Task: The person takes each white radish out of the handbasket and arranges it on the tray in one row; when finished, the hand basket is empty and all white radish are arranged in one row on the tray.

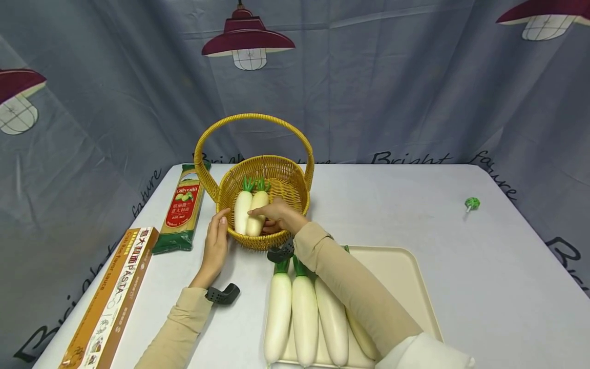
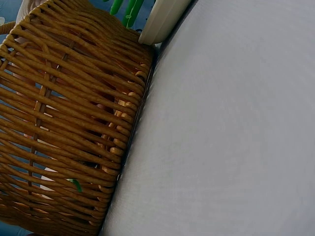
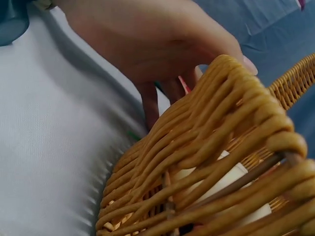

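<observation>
A yellow wicker basket (image 1: 262, 243) with a tall handle stands at the table's back left, two white radishes with green tops lying inside. My right hand (image 1: 283, 215) reaches in over the near right rim and grips the right-hand radish (image 1: 259, 200); the other radish (image 1: 242, 207) lies to its left. My left hand (image 1: 215, 251) rests against the basket's left side with fairly straight fingers. In the right wrist view that left hand (image 3: 147, 44) has a digit over the rim. The left wrist view shows the woven wall (image 2: 74, 113), which mostly hides the contents.
In front, a cream tray (image 1: 401, 266) holds several larger white radishes (image 1: 304, 318), partly beneath my right forearm. To the left lie a spaghetti packet (image 1: 184, 205) and a long pasta box (image 1: 110, 302). A green lollipop (image 1: 472, 204) lies far right.
</observation>
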Demonstrator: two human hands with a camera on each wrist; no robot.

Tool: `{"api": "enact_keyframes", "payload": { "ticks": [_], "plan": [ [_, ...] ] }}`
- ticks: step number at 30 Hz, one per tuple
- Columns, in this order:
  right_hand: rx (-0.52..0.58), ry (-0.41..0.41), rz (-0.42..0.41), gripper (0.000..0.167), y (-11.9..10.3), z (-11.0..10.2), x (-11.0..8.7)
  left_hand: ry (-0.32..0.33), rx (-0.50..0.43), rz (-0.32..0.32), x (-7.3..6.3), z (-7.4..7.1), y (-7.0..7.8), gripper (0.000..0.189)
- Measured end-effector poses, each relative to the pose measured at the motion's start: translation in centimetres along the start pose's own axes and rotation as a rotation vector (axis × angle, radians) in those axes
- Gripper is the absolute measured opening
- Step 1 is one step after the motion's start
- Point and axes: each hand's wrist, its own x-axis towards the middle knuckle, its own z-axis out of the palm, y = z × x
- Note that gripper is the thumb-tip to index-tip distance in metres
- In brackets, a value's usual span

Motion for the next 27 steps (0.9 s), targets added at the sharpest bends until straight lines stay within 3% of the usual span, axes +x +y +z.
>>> {"api": "enact_keyframes", "payload": {
  "ticks": [7, 16, 27],
  "plan": [
    [-0.082, 0.026, -0.014, 0.090, -0.03, 0.06, -0.16, 0.001, 0.002, -0.002, -0.02, -0.01, -0.01, 0.045],
    [-0.056, 0.002, -0.050, 0.100, 0.08, -0.11, -0.10, 0.002, 0.001, -0.002, -0.02, 0.04, 0.03, 0.044],
    [-0.059, -0.077, -0.114, 0.079, -0.05, -0.27, -0.04, -0.002, 0.004, -0.001, 0.06, -0.05, -0.16, 0.045]
  ]
}}
